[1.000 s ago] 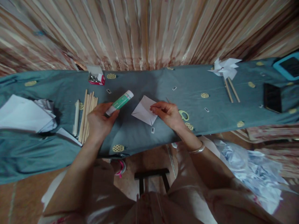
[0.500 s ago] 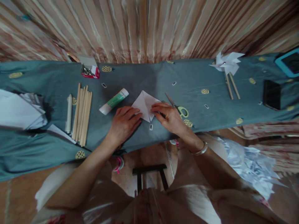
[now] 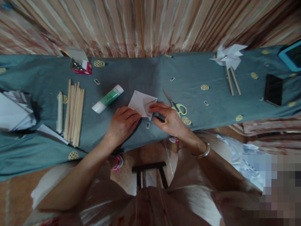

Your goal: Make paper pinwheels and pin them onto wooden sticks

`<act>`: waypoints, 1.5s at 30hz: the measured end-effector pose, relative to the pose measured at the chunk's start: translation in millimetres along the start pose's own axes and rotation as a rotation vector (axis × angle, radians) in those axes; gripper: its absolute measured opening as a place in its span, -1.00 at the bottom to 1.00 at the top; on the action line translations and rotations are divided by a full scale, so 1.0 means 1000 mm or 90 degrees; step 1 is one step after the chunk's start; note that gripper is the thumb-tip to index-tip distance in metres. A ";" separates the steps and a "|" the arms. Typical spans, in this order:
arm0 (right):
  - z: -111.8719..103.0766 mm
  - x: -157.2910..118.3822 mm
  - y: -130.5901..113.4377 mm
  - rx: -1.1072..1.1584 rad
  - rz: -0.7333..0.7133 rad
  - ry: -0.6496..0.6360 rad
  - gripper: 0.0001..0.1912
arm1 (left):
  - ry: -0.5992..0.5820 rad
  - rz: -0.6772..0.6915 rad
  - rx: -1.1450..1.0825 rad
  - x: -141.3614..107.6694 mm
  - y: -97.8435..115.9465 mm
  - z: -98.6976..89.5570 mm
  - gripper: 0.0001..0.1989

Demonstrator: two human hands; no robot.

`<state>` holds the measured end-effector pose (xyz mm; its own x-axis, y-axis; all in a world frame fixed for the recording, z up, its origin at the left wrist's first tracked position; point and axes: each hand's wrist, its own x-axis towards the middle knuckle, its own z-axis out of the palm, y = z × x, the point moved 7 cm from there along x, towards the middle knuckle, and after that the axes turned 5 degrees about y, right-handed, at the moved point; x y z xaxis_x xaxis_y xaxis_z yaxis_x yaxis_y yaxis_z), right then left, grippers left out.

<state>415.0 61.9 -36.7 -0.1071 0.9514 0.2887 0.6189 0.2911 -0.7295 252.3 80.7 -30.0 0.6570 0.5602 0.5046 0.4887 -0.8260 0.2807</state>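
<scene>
A small folded white paper [image 3: 141, 102] lies on the blue-green cloth in front of me, with crease lines and flaps showing. My left hand [image 3: 123, 125] rests palm down at its lower left edge, fingers bent and held together on the paper. At the paper's right side is my right hand [image 3: 170, 121], its fingertips on a flap and its thumb held apart below. Scissors with light green handles [image 3: 180, 109] lie just beyond the right hand. A green and white glue stick [image 3: 108, 99] lies beyond the left hand.
Wooden sticks [image 3: 74, 113], a white candle-like stick [image 3: 60, 112], stacked papers [image 3: 15, 111] and a red box of metal pieces [image 3: 81, 66] are on the left. On the right are a paper pinwheel [image 3: 228, 57], a black flat object [image 3: 273, 90] and a blue-framed device [image 3: 291, 56].
The folded paper has turned and its right part looks folded inward. Both hands stay at its edges. The whole view has shifted slightly, with table items appearing farther left.
</scene>
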 end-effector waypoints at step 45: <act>0.017 -0.007 -0.004 -0.006 0.078 -0.005 -0.95 | -0.040 -0.051 -0.132 -0.021 0.014 -0.002 -0.77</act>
<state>400.3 55.8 -45.8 -0.0372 0.9806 0.1927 0.6351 0.1720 -0.7530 244.6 57.2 -35.3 0.6590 0.6217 0.4234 0.4161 -0.7702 0.4834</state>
